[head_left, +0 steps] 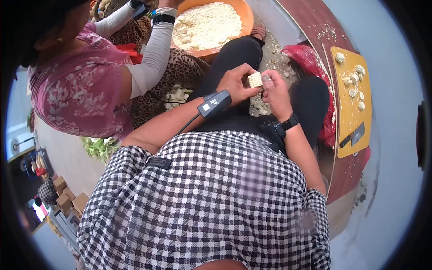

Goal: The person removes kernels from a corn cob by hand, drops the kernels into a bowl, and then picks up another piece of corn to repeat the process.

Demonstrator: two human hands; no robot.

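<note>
My left hand grips a short piece of corn cob with pale kernels, held above my lap between thumb and fingers. My right hand is closed at the other end of the piece, its thumb and fingertips pressed against the kernels. Whether loose kernels lie inside the right fingers is hidden. Beyond my knees stands an orange basin full of loose pale kernels, with several cob pieces at its left side.
At right, a yellow cutting board bears cob bits and a cleaver on a red-brown bench. A red mesh sack lies beside my right leg. A co-worker in pink sits close at left. Green husks lie behind them.
</note>
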